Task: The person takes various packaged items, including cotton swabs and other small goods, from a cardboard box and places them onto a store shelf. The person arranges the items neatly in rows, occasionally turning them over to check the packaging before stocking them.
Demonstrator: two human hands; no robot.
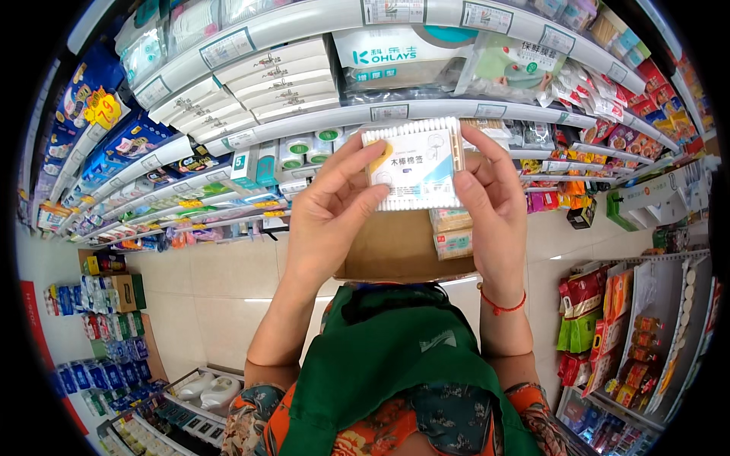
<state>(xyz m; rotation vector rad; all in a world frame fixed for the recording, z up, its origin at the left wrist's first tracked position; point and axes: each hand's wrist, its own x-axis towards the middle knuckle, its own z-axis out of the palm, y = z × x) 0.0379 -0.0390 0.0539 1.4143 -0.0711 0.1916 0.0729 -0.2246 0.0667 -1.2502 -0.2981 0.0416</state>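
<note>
Both my hands hold up a clear flat pack of wooden-stick cotton swabs (412, 168) in front of the store shelves. My left hand (342, 194) grips its left edge, and my right hand (490, 188) grips its right edge. The printed label faces me, with swab tips showing along top and bottom. Below the pack, an open cardboard box (393, 245) stands at my waist, with a few packs (454, 242) of wooden-stick items at its right side. My hands and the pack hide part of the box.
Shelves with price rails (308, 122) curve across the front, holding white boxes (279, 80) and bagged goods (405, 57). A rack of snack bags and bottles (604, 325) stands at right. Stacked packaged goods (108, 319) and a display case (171, 410) are at left.
</note>
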